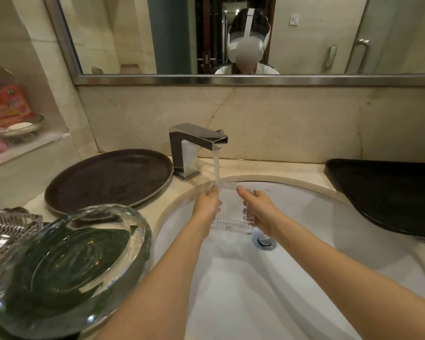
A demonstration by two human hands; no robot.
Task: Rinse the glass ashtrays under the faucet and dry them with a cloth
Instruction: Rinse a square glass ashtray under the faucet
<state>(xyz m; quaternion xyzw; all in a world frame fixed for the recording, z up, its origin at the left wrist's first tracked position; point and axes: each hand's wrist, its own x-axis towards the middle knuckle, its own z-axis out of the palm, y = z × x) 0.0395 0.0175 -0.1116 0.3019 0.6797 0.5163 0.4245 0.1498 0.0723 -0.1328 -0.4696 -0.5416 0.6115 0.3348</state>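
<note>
While water runs from the chrome faucet at the middle of the frame, both hands hold a square cut-glass ashtray over the white sink, just above the drain. Her left hand grips its left edge, fingers curled under the stream; her right hand clasps the right edge, thumb on top. At lower left a big round glass ashtray sits on the counter, with another ribbed glass piece beside it. Behind these lies a dark round tray; a black tray rests at right.
</note>
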